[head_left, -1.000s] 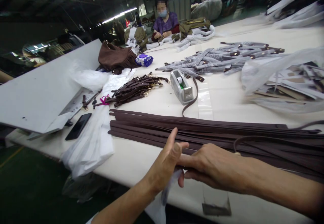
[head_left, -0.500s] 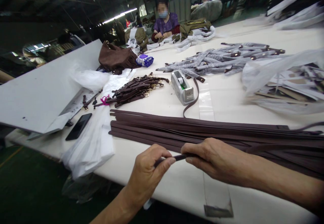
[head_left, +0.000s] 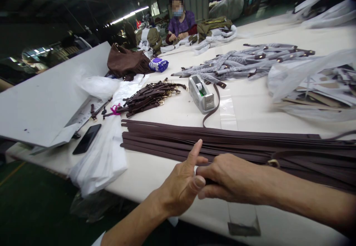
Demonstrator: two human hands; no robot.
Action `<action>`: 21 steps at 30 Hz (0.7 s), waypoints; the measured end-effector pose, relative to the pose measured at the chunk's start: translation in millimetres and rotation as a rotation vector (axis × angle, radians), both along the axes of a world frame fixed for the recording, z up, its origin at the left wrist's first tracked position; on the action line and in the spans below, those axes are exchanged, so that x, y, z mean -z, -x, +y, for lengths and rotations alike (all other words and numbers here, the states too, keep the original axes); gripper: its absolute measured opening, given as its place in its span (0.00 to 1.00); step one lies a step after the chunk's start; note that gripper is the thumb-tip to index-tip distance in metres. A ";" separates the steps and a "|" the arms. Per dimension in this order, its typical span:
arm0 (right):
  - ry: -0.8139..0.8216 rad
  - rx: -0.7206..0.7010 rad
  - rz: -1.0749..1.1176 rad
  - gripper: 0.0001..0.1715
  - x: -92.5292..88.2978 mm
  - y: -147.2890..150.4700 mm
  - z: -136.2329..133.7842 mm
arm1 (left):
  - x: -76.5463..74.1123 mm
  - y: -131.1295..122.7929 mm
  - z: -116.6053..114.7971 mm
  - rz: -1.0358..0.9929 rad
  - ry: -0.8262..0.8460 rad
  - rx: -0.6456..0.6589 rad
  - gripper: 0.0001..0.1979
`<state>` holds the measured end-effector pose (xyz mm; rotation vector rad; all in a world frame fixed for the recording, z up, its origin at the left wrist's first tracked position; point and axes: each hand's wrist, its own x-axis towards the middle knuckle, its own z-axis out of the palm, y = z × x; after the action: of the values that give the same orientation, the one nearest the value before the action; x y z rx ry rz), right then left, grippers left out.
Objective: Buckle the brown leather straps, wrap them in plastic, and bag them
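My left hand [head_left: 182, 185] is at the table's front edge with its index finger stretched up and its thumb apart. Its fingertips meet those of my right hand [head_left: 232, 179], which is closed on a dark brown strap [head_left: 210, 181]; only a short dark bit shows between the fingers. A small whitish spot lies where the hands meet, too small to name. Just beyond the hands lies a long bundle of dark brown straps [head_left: 178, 138]. A gold-coloured buckle [head_left: 274, 163] shows above my right wrist, by a curved strap.
A tape dispenser [head_left: 200, 94] stands behind the bundle. Left of it lie buckled short straps [head_left: 150, 97], a phone [head_left: 87, 139] and white plastic wrap [head_left: 102, 164]. Grey-wrapped straps [head_left: 236, 64] and a clear bag of card pieces [head_left: 314, 90] lie to the right. Across the table sits a co-worker [head_left: 182, 23].
My left hand has moved right, up against my right hand, and its pinch on the strap has opened with the index finger raised. A gold-coloured buckle now shows above my right wrist.
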<state>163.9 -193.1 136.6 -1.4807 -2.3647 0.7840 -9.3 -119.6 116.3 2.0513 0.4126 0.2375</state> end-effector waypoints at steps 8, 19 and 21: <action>0.043 0.176 0.016 0.13 -4.1 -12.9 3.1 | 9.3 17.4 -2.7 0.241 -0.030 -0.184 0.43; -0.017 0.157 -0.069 0.11 -25.6 -18.9 -12.4 | -56.8 33.9 17.2 0.092 -1.196 -0.086 0.40; -0.046 0.142 -0.140 0.10 -20.8 -12.0 -11.4 | -39.2 14.9 5.6 0.115 -1.021 -0.100 0.45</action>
<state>176.0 -204.5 157.4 -1.7134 -2.3262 0.6068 -24.2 -114.0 155.4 3.0566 0.5259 0.4563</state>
